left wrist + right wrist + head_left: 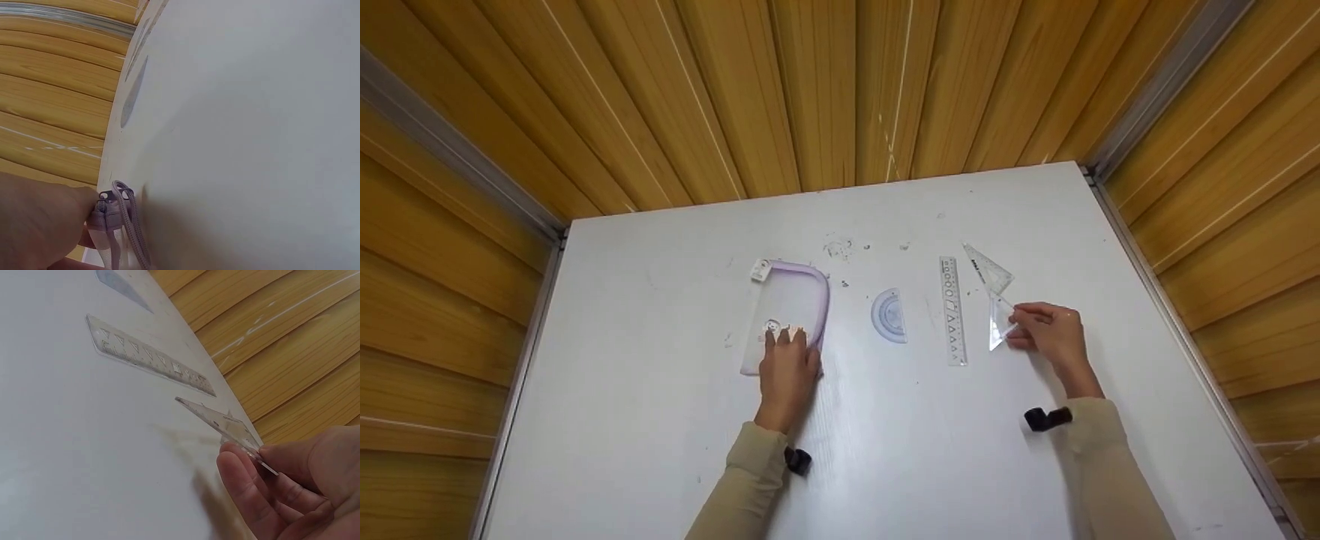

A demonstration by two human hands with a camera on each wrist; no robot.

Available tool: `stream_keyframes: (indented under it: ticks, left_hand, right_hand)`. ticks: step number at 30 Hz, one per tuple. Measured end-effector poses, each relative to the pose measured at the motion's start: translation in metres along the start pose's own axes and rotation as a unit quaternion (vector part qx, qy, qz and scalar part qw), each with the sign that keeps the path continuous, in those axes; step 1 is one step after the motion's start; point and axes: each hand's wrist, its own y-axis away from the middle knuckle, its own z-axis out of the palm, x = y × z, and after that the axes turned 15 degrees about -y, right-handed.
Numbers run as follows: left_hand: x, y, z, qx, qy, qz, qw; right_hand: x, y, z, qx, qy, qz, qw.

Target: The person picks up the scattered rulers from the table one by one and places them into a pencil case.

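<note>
Head view gives us both hands over a white worktop [645,375]. We see the left hand [787,375] resting on a see-through pouch [791,296], its fingers stretched over the lower part and its grip loose, not curled round anything. The pouch lies flat, edged with a lilac zip [823,300], and carries a white tag [760,270] at its far left corner. From the left wrist we make out a lilac cord loop [133,225] at the zip's end, near the thumb.

The right hand [1054,334] has its grip closed to a pinch, thumb and fingers holding a clear set square [999,319] by one edge. From the right wrist we find that piece tilted, its pinched end up off the worktop. Beyond it lies a second set square [994,277]; from above the two seem to meet, and we cannot tell whether they touch. Just to their left is a clear ruler [954,315] with cut-out shapes, and between ruler and pouch we see a bluish protractor [891,316]. Wood-look panels [825,97] stand behind the worktop.
</note>
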Motion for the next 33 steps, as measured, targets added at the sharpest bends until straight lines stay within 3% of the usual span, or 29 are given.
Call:
stream_keyframes:
  ticks: [6,16,26,33]
  left_hand:
    - [0.001,-0.002,0.0,0.001,-0.009,0.005,0.9999]
    - [0.004,0.0,0.004,0.022,0.045,-0.008,0.9987]
    - [0.008,0.002,0.001,0.007,0.089,-0.024,0.9957]
    - [0.007,0.003,0.003,0.011,0.09,-0.023,0.9956]
  right_hand:
    - [-0.002,-0.001,0.008,-0.003,-0.028,0.015,0.999]
    - [-0.005,-0.005,0.034,-0.013,-0.065,0.025,0.998]
    - [-0.007,-0.011,0.078,-0.036,-0.097,0.036,0.994]
    - [-0.01,-0.014,0.116,-0.05,-0.095,0.039,0.993]
